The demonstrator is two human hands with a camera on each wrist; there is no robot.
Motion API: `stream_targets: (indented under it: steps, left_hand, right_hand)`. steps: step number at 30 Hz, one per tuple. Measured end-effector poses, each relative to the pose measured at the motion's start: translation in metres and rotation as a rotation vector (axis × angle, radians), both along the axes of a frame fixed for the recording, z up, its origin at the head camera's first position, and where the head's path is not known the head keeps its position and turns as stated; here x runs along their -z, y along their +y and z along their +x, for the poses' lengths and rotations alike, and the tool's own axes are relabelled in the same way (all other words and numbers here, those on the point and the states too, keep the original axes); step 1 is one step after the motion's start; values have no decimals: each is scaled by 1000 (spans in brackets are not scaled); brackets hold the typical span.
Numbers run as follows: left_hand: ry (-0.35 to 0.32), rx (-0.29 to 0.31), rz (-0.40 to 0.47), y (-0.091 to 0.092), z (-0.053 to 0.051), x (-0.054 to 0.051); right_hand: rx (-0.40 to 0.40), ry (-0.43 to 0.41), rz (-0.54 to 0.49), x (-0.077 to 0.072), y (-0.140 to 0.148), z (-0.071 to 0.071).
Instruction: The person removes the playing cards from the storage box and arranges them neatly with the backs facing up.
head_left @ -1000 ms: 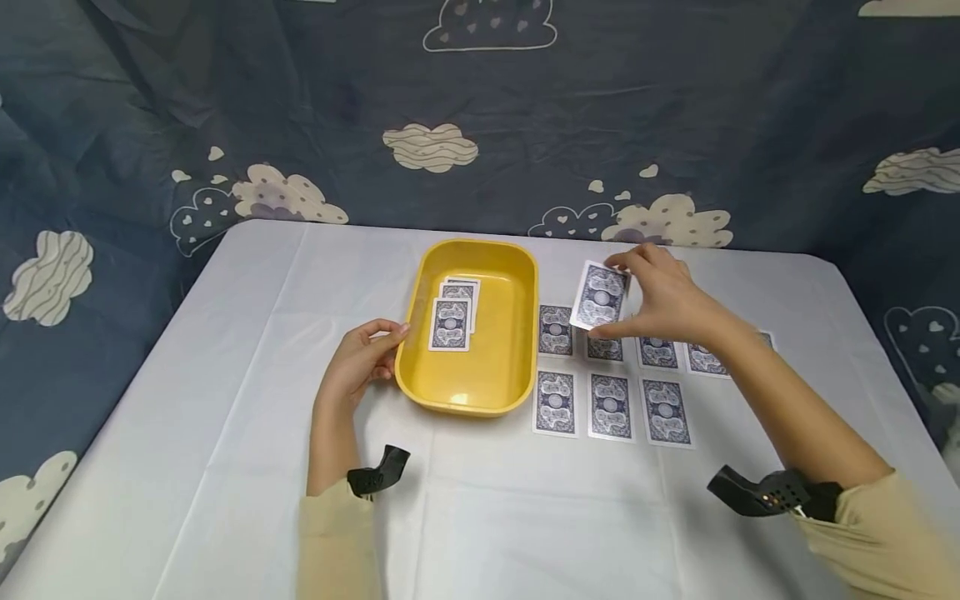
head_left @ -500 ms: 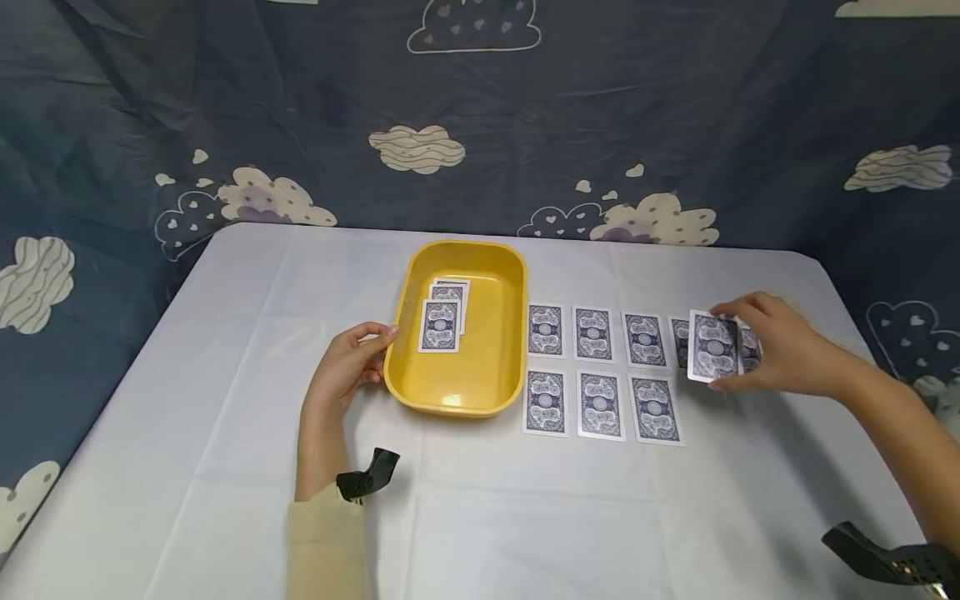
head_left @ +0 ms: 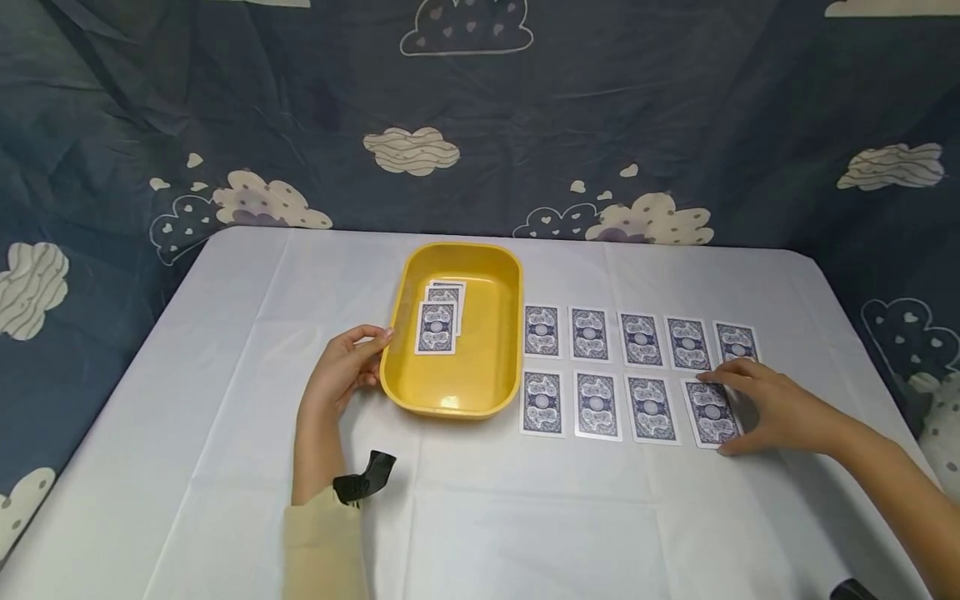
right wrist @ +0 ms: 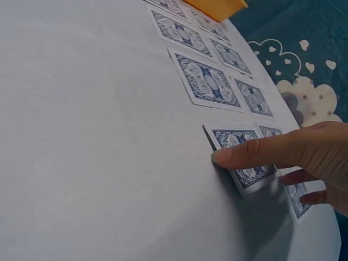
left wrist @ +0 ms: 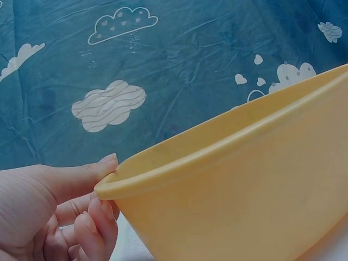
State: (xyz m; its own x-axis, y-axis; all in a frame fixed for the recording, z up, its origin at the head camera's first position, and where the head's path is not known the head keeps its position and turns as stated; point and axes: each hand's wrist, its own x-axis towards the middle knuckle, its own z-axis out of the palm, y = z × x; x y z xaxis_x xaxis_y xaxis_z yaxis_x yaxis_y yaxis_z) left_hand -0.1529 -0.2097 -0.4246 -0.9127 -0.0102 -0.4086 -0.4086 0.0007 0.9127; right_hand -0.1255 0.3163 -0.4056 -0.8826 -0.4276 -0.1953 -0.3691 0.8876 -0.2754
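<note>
My left hand (head_left: 343,372) pinches the rim of a yellow plastic tray (head_left: 450,402), thumb on top and fingers beneath, as the left wrist view shows. Inside the tray lie a few overlapping playing cards (head_left: 437,328), backs up. At the right, my right hand (head_left: 776,410) holds a blue-backed playing card (head_left: 711,414) by its opposite short edges, between thumb and fingers. In the right wrist view this card (right wrist: 254,176) is slightly tilted, one edge raised off the cloth. It sits at the right end of the front row of face-down cards (head_left: 652,410).
A back row of several face-down cards (head_left: 641,340) runs right from the tray, just behind the front row. White cloth (head_left: 525,517) covers the table. A dark blue curtain (head_left: 480,108) with cloud prints hangs behind the table's far edge.
My right hand has carried the card from above the back row rightward, then down and nearer to the front row's right end. My left hand keeps its hold on the tray.
</note>
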Motion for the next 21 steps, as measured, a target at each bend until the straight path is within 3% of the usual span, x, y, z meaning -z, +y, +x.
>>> stream_targets:
  steps: [9,13,21]
  left_hand:
    - [11,-5,6,0,-1,3]
    - [20,-6,11,0,-1,3]
    - [4,3,1,1,-1,1]
  right_hand:
    - [6,11,-41,7,2,6]
    - [19,63,-41,8,0,7]
    - [121,175,-44,-9,-26,-5]
